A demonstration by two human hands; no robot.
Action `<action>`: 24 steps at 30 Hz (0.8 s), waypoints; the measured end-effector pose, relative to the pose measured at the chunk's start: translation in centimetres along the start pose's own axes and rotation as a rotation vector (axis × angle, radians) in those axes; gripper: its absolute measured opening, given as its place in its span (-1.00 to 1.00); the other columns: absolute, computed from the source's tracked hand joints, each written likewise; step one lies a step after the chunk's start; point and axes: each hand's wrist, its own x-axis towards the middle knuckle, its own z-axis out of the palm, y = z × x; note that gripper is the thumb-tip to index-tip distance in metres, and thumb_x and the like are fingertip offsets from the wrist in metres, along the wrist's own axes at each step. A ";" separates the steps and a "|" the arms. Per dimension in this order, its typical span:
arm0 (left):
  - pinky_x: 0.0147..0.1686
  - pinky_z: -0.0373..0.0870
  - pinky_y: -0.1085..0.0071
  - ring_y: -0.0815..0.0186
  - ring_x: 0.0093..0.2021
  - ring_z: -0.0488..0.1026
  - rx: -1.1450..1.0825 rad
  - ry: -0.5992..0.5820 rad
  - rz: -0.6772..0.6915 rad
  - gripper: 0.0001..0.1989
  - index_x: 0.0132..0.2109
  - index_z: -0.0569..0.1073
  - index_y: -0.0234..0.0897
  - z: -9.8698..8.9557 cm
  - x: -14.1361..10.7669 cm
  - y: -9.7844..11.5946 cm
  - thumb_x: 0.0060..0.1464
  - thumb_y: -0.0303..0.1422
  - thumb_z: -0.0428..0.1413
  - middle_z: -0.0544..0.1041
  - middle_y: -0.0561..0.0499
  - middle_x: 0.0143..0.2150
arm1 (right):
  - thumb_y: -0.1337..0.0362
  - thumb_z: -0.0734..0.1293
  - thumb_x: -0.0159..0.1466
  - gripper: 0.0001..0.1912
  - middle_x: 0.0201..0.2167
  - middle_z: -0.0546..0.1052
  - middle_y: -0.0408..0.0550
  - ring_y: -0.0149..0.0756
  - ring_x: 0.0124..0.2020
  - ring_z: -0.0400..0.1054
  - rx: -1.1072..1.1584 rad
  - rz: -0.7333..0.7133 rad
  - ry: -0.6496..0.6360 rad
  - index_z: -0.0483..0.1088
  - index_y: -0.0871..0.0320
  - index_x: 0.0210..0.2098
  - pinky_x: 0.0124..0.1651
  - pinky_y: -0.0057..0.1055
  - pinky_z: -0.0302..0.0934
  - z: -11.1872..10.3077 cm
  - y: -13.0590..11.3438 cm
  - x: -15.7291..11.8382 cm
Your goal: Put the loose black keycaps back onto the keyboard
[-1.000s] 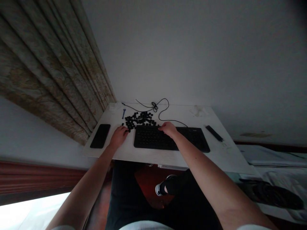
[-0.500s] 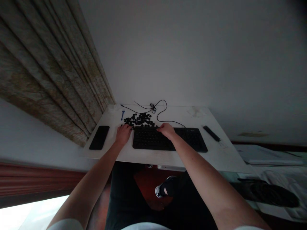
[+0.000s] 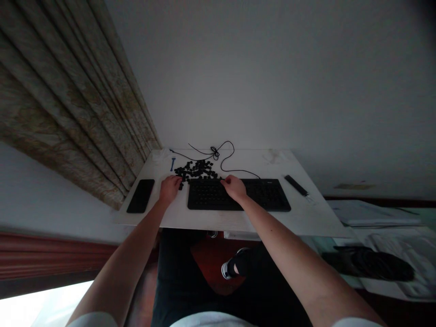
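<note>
Nudging light, slippery black keycaps (image 3: 195, 170), best pinched by their sides, with my left hand (image 3: 169, 190), grip unclear, my right hand (image 3: 233, 188) spread on the keyboard (image 3: 264, 195).

Both bare hands (image 3: 200, 187) reach forward, fingers curled downward (forearms bare, wrists slightly bent).

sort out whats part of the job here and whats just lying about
In use:
left hand, at the edge of the pile
loose black keycaps
right hand, on the keyboard's top edge
black keyboard

Lying about:
black smartphone
small blue tool
slim black bar
tangled black cable
</note>
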 end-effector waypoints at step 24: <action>-0.06 0.45 0.21 0.18 -0.10 0.55 -0.711 0.132 -0.476 -0.74 -0.12 0.53 -0.27 -0.4 -0.5 4.5 0.18 -0.22 0.08 0.61 -0.13 -0.11 | 0.30 0.22 0.36 -0.85 -0.31 0.50 0.01 -0.16 -0.22 0.32 -0.075 -0.550 0.371 0.40 0.12 -0.31 -0.13 -0.27 0.08 2.4 3.7 -8.5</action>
